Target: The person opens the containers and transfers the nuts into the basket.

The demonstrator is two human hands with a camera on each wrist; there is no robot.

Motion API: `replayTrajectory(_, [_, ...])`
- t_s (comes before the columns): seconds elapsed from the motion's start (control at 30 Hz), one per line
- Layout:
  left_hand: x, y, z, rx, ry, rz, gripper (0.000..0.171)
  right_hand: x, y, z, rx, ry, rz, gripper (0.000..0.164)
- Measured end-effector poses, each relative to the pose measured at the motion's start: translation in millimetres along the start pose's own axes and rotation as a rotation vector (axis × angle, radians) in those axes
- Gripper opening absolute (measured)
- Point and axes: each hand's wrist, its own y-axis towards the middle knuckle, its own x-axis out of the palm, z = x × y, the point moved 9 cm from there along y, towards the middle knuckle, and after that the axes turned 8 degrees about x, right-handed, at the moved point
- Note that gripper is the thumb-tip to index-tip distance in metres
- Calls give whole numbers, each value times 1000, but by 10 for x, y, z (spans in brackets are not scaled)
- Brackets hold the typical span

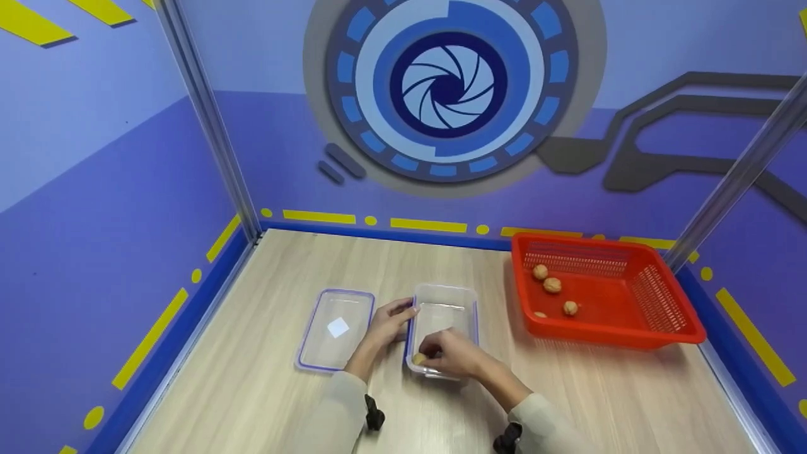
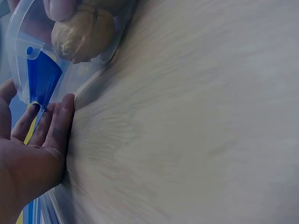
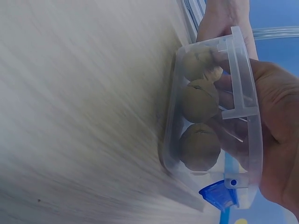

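A clear plastic food container (image 1: pixel 474 315) with blue side latches stands lidless on the table. My left hand (image 1: pixel 388 325) holds its left side, thumb at the rim and fingers along the outer wall beside the blue latch (image 2: pixel 43 77). My right hand (image 1: pixel 455 353) reaches down into the near end, its fingers around a walnut (image 1: pixel 419 358) in the near left corner. Through the wall in the right wrist view, two more walnuts show in a row beside it, a middle walnut (image 3: pixel 200 101) and an end walnut (image 3: pixel 200 147). The palm hides them from the head view.
Left of the container lies its clear lid (image 1: pixel 325 353) with a blue seal and a white square mark. At the right back stands a red plastic basket (image 1: pixel 605 331) with several walnuts (image 1: pixel 552 285). Printed panels and metal posts border the wooden table (image 1: pixel 265 290).
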Motion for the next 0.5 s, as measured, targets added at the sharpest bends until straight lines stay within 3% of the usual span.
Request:
replayTrajectory(0.37, [22,-6,0,2,-5,-21,50,-67,-43,-20,-3,-32,92,18])
replayTrajectory(0.5, [11,2,22,32,28,-10,50,-113,-66,-48,-27,-24,141,21])
